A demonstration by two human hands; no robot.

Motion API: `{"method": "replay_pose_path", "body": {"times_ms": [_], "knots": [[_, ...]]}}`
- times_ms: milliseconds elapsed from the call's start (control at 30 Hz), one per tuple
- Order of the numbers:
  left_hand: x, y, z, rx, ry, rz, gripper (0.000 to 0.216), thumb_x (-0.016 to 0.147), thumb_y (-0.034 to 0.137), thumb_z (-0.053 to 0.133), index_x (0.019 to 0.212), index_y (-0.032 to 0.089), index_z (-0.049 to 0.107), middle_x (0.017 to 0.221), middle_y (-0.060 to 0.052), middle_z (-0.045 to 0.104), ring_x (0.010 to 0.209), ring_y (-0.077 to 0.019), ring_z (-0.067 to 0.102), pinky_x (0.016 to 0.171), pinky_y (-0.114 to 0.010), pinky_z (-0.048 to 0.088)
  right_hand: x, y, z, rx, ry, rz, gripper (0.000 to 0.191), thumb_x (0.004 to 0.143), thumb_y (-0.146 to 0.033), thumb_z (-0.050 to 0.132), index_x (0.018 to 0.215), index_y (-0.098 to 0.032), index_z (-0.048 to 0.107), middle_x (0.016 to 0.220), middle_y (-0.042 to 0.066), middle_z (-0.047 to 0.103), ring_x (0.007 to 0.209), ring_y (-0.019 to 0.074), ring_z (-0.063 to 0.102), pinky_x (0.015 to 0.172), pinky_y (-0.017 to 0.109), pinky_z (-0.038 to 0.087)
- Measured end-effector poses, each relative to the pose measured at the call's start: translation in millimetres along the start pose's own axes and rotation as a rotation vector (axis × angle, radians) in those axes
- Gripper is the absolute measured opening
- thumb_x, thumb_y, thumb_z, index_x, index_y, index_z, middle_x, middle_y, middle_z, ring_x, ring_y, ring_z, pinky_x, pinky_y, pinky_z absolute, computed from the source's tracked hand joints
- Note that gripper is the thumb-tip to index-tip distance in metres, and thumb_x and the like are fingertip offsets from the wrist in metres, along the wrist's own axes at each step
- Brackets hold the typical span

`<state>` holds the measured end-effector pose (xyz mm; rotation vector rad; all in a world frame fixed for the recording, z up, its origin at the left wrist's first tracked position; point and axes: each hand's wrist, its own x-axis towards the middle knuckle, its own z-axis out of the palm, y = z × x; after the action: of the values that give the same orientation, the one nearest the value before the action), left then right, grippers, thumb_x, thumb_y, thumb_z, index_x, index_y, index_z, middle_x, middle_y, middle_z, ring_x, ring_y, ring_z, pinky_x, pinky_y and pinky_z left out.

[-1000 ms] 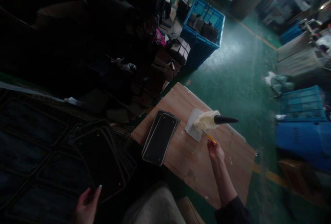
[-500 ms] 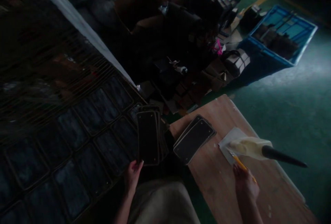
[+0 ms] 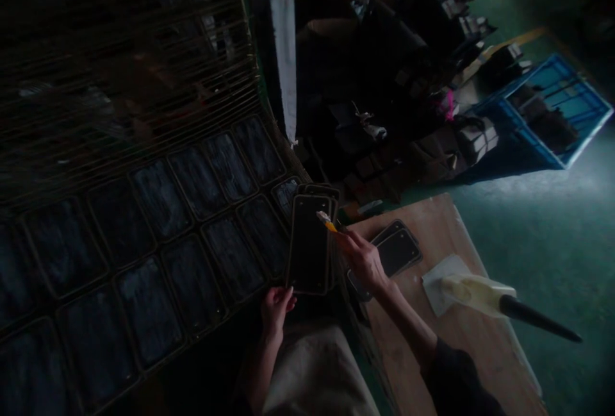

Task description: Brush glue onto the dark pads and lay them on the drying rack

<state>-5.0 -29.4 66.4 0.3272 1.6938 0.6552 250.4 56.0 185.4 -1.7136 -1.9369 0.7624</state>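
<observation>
My left hand (image 3: 276, 304) grips the near end of a stack of dark flat rounded-rectangle pieces (image 3: 310, 243), holding them over the edge of a rack. My right hand (image 3: 362, 259) is closed on a small yellow-handled brush (image 3: 327, 222), whose pale tip touches the far right corner of the top piece. A second small stack of the same dark pieces (image 3: 398, 250) lies on the wooden board (image 3: 456, 352) just right of my right hand. A cream glue bottle with a long black nozzle (image 3: 485, 297) lies on a white sheet (image 3: 439, 275) on that board.
A wire rack (image 3: 144, 256) covered with rows of dark pieces fills the left. A white strip (image 3: 286, 44) hangs at the top centre. Dark boxes and clutter (image 3: 408, 134) sit beyond the board, with a blue crate (image 3: 562, 115) on the green floor (image 3: 542, 224).
My right hand left the glue bottle's sheet and carried the brush left onto the held stack. My left hand stayed on the stack's near end. The view swung left.
</observation>
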Motion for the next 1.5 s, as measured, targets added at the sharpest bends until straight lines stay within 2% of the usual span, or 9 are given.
{"method": "replay_pose_path", "body": {"times_ms": [133, 267, 567, 667, 833, 967, 1100, 1333, 1500], "knots": [[3, 1, -5, -0.012, -0.040, 0.013, 0.045, 0.056, 0.045, 0.083, 0.076, 0.015, 0.057, 0.065, -0.002, 0.065, 0.054, -0.0164, 0.067, 0.047, -0.024, 0.053, 32, 6, 0, -0.220, -0.034, -0.062, 0.036, 0.099, -0.020, 0.040, 0.132, -0.024, 0.052, 0.111, 0.008, 0.061, 0.088, 0.0173, 0.060, 0.071, 0.025, 0.048], [3, 2, -7, -0.005, -0.069, 0.035, 0.043, 0.058, 0.045, 0.082, 0.076, 0.015, 0.057, 0.066, -0.002, 0.065, 0.054, -0.0162, 0.067, 0.049, -0.025, 0.052, 35, 12, 10, -0.326, -0.078, -0.062, 0.033, 0.098, -0.020, 0.041, 0.129, -0.021, 0.054, 0.105, 0.008, 0.061, 0.083, 0.0170, 0.058, 0.067, 0.023, 0.045], [3, 6, -8, -0.015, -0.086, 0.015, 0.040, 0.061, 0.044, 0.079, 0.077, 0.016, 0.056, 0.067, -0.001, 0.064, 0.055, -0.0151, 0.066, 0.052, -0.025, 0.051, -69, -43, 37, -0.166, -0.324, -0.042, 0.025, 0.102, -0.024, 0.037, 0.112, -0.021, 0.059, 0.083, 0.004, 0.060, 0.068, 0.0151, 0.056, 0.060, 0.024, 0.043], [4, 8, -8, -0.024, -0.108, 0.003, 0.042, 0.060, 0.046, 0.079, 0.078, 0.016, 0.055, 0.065, -0.001, 0.065, 0.056, -0.0165, 0.067, 0.053, -0.026, 0.052, -77, -52, 38, -0.026, -0.407, 0.040, 0.024, 0.102, -0.028, 0.039, 0.115, -0.023, 0.059, 0.084, 0.002, 0.062, 0.069, 0.0139, 0.059, 0.059, 0.022, 0.043], [4, 6, -8, -0.026, -0.099, 0.011, 0.042, 0.060, 0.046, 0.080, 0.077, 0.016, 0.055, 0.064, 0.000, 0.064, 0.056, -0.0162, 0.067, 0.053, -0.026, 0.051, -16, -18, 25, 0.092, -0.343, 0.065, 0.027, 0.102, -0.032, 0.039, 0.118, -0.023, 0.059, 0.094, 0.004, 0.065, 0.076, 0.0142, 0.063, 0.063, 0.022, 0.046], [4, 4, -8, -0.049, -0.102, 0.022, 0.040, 0.061, 0.043, 0.080, 0.077, 0.017, 0.055, 0.064, 0.000, 0.063, 0.055, -0.0159, 0.066, 0.053, -0.026, 0.051, 50, 6, 12, -0.114, -0.156, -0.003, 0.030, 0.101, -0.032, 0.040, 0.124, -0.022, 0.057, 0.100, 0.005, 0.064, 0.080, 0.0154, 0.063, 0.065, 0.022, 0.044], [6, 3, -9, -0.070, -0.106, 0.020, 0.038, 0.062, 0.040, 0.080, 0.077, 0.016, 0.055, 0.064, 0.000, 0.063, 0.054, -0.0142, 0.065, 0.052, -0.024, 0.051, 71, 8, 19, -0.336, -0.089, -0.113, 0.031, 0.102, -0.031, 0.039, 0.126, -0.021, 0.056, 0.102, 0.007, 0.062, 0.085, 0.0178, 0.059, 0.069, 0.025, 0.043], [9, 0, -9, -0.092, -0.076, 0.028, 0.038, 0.059, 0.038, 0.082, 0.076, 0.014, 0.057, 0.064, 0.001, 0.064, 0.052, -0.0134, 0.066, 0.051, -0.022, 0.052, -10, -29, 61, -0.323, -0.319, -0.222, 0.028, 0.101, -0.022, 0.042, 0.125, -0.019, 0.055, 0.095, 0.007, 0.062, 0.078, 0.0173, 0.055, 0.067, 0.029, 0.041], [11, -1, -11, -0.086, -0.105, 0.032, 0.035, 0.063, 0.038, 0.080, 0.077, 0.014, 0.058, 0.063, -0.001, 0.066, 0.054, -0.0145, 0.067, 0.051, -0.022, 0.051, -59, -63, 66, -0.081, -0.502, -0.104, 0.026, 0.101, -0.023, 0.041, 0.122, -0.021, 0.056, 0.095, 0.005, 0.063, 0.077, 0.0160, 0.060, 0.065, 0.026, 0.043]]}}
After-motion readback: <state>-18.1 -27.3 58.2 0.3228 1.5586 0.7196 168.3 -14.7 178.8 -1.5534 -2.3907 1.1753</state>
